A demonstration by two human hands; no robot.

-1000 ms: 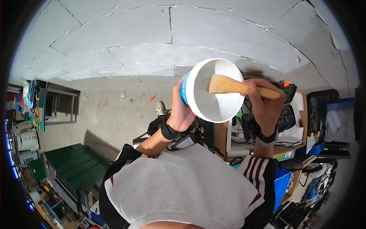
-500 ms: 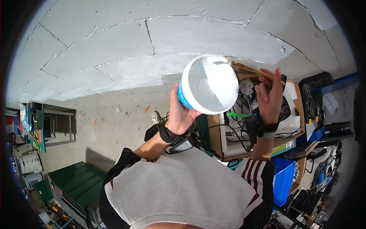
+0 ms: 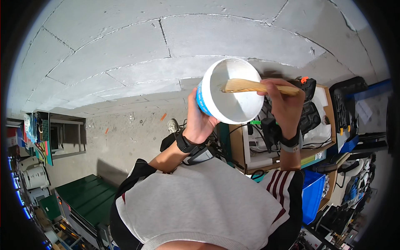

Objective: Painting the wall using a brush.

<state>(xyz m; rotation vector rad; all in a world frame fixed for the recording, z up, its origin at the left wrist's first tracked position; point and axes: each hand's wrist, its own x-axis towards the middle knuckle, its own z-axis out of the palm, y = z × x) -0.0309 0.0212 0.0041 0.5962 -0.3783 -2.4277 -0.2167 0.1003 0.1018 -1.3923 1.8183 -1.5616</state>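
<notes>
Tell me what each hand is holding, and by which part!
The left hand holds the white tub by its outer side, near the blue label. The right hand holds the wooden tool by its narrow end.

Grained wooden handle (image 3: pixel 246 86), smooth plastic bucket (image 3: pixel 249 107), rough block wall (image 3: pixel 233 35), matt cloth sweatshirt (image 3: pixel 200 196)

Open room left of left hand (image 3: pixel 199 125), over concrete floor (image 3: pixel 125 143). Block wall (image 3: pixel 104 46) bars far side. Cardboard box (image 3: pixel 238 148) blocks right, below. Flat wooden tool (image 3: pixel 243 86) crosses right rim of white bucket (image 3: pixel 208 98).
</notes>
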